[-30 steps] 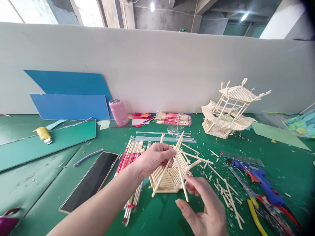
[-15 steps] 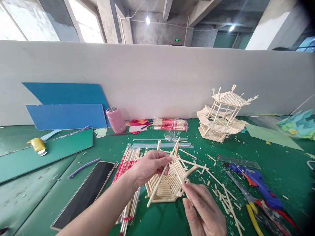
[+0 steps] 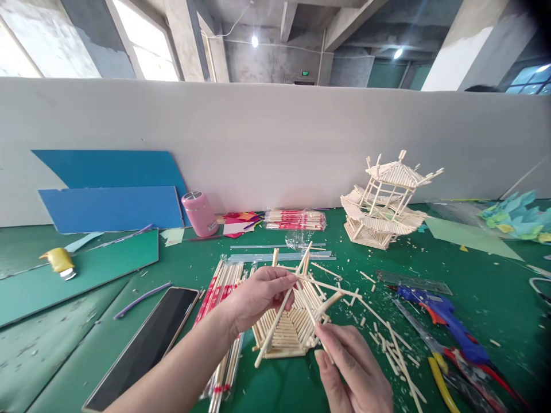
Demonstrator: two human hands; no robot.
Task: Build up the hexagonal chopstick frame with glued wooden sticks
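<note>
A small roof-shaped frame of wooden sticks rests on the green table in front of me. My left hand is closed around the sticks that meet at the frame's peak. My right hand pinches one slanted stick of the frame at its lower right side. A finished two-storey stick pavilion stands at the back right.
Wrapped chopstick packs lie left of the frame, another pack by the wall. A phone, pink bottle, blue boards, yellow object, blue glue gun, ruler, pliers and several loose sticks surround it.
My right hand has closed in from below onto a stick at the frame's lower right. My left hand keeps its hold at the peak. The view has tilted up slightly.
</note>
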